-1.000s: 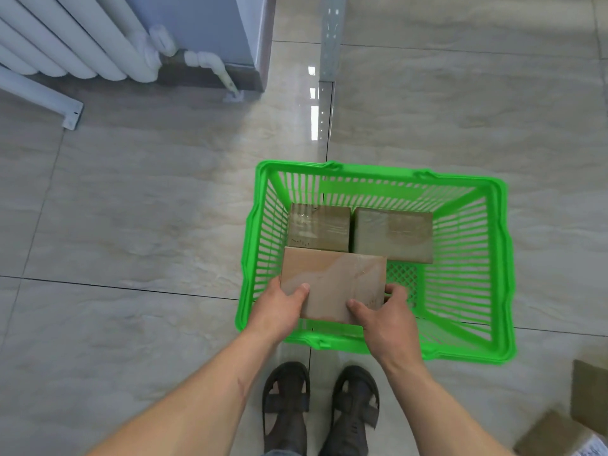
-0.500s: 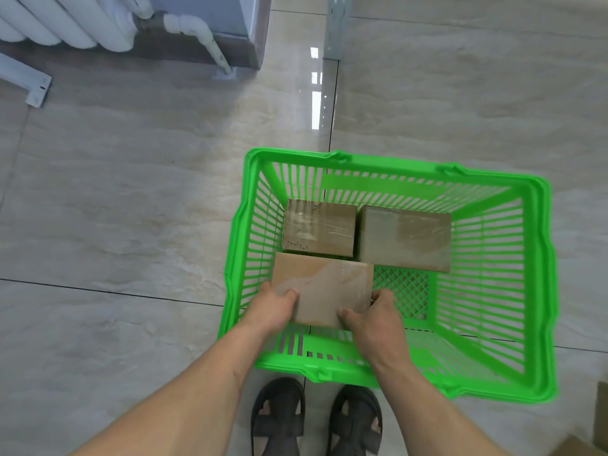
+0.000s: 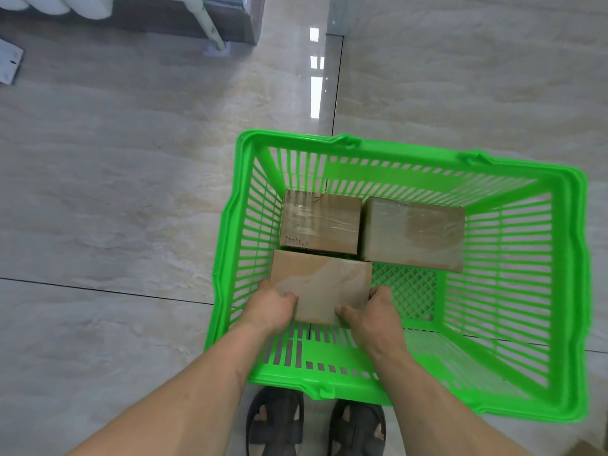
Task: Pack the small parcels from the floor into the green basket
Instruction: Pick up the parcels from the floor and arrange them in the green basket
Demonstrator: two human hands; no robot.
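A green basket [image 3: 399,156] stands on glossy beige floor tiles [image 3: 131,192] near a white radiator [image 3: 65,4]. Both hands, left hand [image 3: 269,307] and right hand [image 3: 371,312], grip the third parcel [image 3: 320,289] with curled fingers. It now sits lower inside the basket than 1 second ago, just in front of 2 taped parcels [image 3: 320,225].

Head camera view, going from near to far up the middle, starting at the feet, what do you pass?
Sandals → near rim of the green basket → parcel held in both hands → taped parcel behind it → far basket wall → tiled floor.

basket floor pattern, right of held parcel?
Green diamond lattice on the basket floor, clearest in the head view.
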